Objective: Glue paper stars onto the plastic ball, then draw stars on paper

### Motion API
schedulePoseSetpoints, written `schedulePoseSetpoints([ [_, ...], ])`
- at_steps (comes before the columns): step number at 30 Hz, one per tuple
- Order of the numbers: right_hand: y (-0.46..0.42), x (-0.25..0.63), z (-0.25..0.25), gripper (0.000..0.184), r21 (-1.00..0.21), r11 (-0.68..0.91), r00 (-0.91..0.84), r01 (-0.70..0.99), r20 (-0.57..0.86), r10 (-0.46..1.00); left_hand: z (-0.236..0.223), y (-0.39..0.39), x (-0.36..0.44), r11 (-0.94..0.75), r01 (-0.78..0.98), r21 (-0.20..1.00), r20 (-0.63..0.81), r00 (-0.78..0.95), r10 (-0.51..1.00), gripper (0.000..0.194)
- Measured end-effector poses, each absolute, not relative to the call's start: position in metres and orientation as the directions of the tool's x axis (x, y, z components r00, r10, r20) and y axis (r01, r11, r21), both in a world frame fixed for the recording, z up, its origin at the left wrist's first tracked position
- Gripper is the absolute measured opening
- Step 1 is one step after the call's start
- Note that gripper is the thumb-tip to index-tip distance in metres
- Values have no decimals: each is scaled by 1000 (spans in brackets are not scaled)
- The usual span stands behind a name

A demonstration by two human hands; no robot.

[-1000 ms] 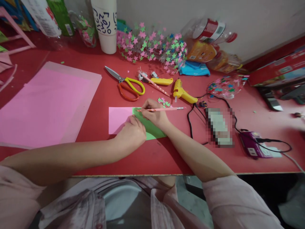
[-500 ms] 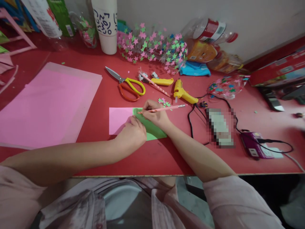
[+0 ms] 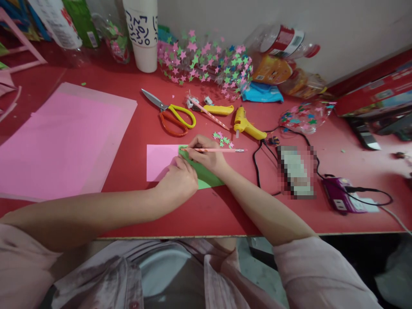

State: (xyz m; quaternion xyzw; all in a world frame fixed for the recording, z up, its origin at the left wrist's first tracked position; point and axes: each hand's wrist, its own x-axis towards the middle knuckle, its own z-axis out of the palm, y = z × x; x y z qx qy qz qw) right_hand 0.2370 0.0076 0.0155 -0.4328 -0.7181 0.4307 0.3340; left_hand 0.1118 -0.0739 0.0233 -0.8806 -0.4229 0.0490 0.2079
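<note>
A pink pencil (image 3: 220, 150) is pinched in the fingers of my right hand (image 3: 206, 153), lying nearly level with its eraser end to the right. Its tip is at the upper left corner of a green sheet of paper (image 3: 210, 175). My left hand (image 3: 180, 177) has curled fingers pressing that sheet down beside the tip. Against the green sheet's left side lies a pink rectangle of paper (image 3: 157, 161), partly under my left hand; whether the two overlap is hidden. Small green and pink paper stars (image 3: 222, 139) lie just beyond my right hand.
Large pink sheets (image 3: 71, 141) cover the left. Behind my hands lie scissors (image 3: 167, 107), another pencil (image 3: 210, 115), a yellow-handled cutter (image 3: 222, 110) and a glue gun (image 3: 247, 125). A phone (image 3: 295, 171), cord and purple power strip (image 3: 341, 195) are right. Star-covered bottles (image 3: 206, 62) line the wall.
The pencil tip has moved left to the green sheet's corner, and the pencil's eraser end has swung down toward me. My left hand stays in place.
</note>
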Motion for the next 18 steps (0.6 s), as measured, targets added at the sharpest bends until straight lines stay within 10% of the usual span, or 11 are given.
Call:
schedulePoseSetpoints([
  [18,5,235,15,10,-857,298,-326,421,164,931,20,-75,111,-522,742,-420,118,615,780,38],
])
